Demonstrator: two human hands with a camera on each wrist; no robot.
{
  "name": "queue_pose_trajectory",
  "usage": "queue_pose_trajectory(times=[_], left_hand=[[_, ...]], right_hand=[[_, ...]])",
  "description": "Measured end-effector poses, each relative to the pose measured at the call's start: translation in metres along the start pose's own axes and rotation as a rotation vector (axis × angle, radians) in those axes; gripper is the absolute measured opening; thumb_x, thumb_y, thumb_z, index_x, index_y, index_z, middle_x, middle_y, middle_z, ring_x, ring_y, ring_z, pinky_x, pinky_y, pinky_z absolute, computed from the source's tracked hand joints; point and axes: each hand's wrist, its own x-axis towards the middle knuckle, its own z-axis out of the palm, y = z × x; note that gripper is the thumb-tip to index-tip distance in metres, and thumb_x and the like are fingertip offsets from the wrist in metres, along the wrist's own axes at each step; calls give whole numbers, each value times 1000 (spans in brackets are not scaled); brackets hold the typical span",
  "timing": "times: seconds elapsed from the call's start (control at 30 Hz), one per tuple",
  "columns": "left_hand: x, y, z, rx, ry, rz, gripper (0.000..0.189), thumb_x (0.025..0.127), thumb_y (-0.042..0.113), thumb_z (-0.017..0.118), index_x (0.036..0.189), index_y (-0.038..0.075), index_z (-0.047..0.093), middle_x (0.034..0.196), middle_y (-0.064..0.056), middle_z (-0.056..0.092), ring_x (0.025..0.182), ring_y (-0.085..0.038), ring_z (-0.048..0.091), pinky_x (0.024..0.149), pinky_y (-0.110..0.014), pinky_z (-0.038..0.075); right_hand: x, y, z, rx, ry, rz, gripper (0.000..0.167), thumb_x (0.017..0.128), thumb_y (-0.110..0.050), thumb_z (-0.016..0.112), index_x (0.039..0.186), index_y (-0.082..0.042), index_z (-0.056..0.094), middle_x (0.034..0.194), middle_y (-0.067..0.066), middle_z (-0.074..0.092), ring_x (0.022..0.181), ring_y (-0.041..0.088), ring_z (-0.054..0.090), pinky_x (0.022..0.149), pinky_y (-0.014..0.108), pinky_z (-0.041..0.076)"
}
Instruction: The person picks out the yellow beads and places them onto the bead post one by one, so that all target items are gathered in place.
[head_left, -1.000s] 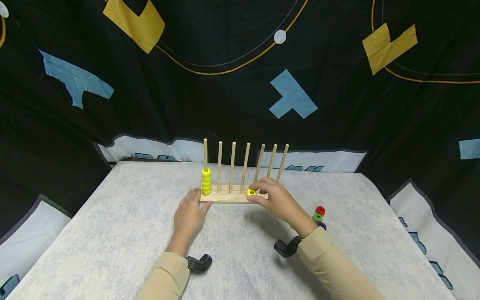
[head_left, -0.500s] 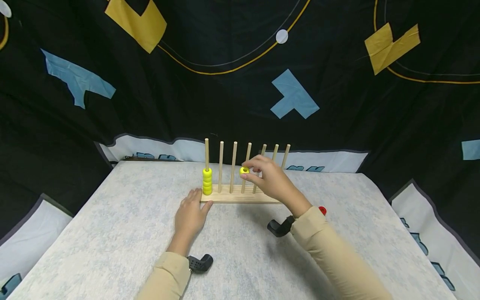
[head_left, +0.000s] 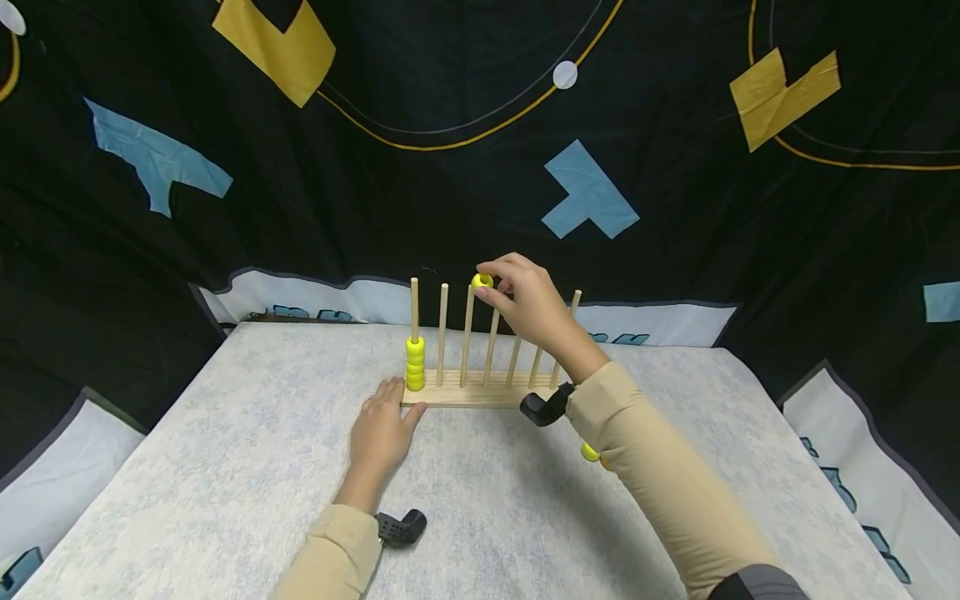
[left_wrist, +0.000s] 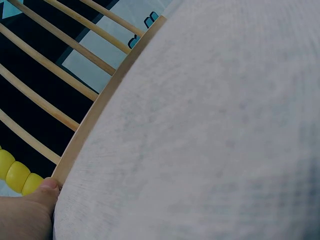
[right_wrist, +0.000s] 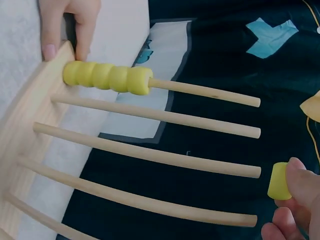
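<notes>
My right hand (head_left: 531, 304) pinches a yellow bead (head_left: 482, 282) between thumb and fingers, level with the tops of the pegs. In the right wrist view the bead (right_wrist: 280, 181) is just beyond the tip of the third peg (right_wrist: 200, 162), apart from it. The wooden peg rack (head_left: 457, 397) stands on the table with several upright pegs. A stack of yellow beads (head_left: 415, 364) sits on the leftmost peg. My left hand (head_left: 378, 433) grips the left end of the rack's base, thumb in front and fingers on the other side.
Another yellow bead (head_left: 590, 451) lies on the table (head_left: 480, 500), with an orange bead (head_left: 606, 465) mostly hidden behind the right sleeve. A black curtain (head_left: 420, 208) hangs behind the table. Each wrist wears a black camera (head_left: 401, 527).
My right hand has carried the yellow bead up from near the rack's base to peg-top height, and slightly left. The left hand has stayed on the rack.
</notes>
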Motion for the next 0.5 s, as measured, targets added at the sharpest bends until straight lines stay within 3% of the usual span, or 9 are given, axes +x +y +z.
queue_pose_trajectory(times=[0.27, 0.5], left_hand=[[0, -1, -2, -12, -3, -5, 70, 99, 46, 56, 150, 2, 39, 156, -17, 40, 147, -37, 34, 119, -55, 31], [0, 0, -3, -23, 4, -6, 68, 99, 45, 57, 150, 3, 41, 155, -17, 43, 147, -37, 35, 119, -55, 32]], right_hand=[[26, -12, 8, 12, -42, 46, 36, 97, -23, 66, 131, -10, 64, 128, 4, 64, 100, 16, 60, 87, 25, 56], [37, -24, 21, 43, -55, 47, 37, 97, -21, 64, 131, -8, 63, 127, 6, 65, 108, 17, 63, 95, 24, 55]])
